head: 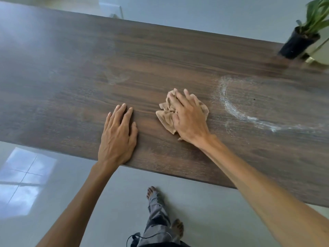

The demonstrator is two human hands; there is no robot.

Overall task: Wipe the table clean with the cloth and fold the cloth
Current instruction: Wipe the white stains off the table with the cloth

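Note:
A crumpled beige cloth [166,116] lies on the dark wooden table [71,72], a little right of the middle. My right hand [187,116] presses down on top of it, fingers spread over the bunched fabric. My left hand [118,136] rests flat on the bare wood near the front edge, fingers apart, holding nothing. To the right of the cloth a curved streak of white powder [236,113] arcs across the tabletop. A faint dusty smudge [115,79] shows farther back, left of centre.
A black pot with a green plant [299,41] stands at the table's far right corner. Below the front edge lies a glossy grey tiled floor [53,175], where my bare feet and grey trousers [158,216] show.

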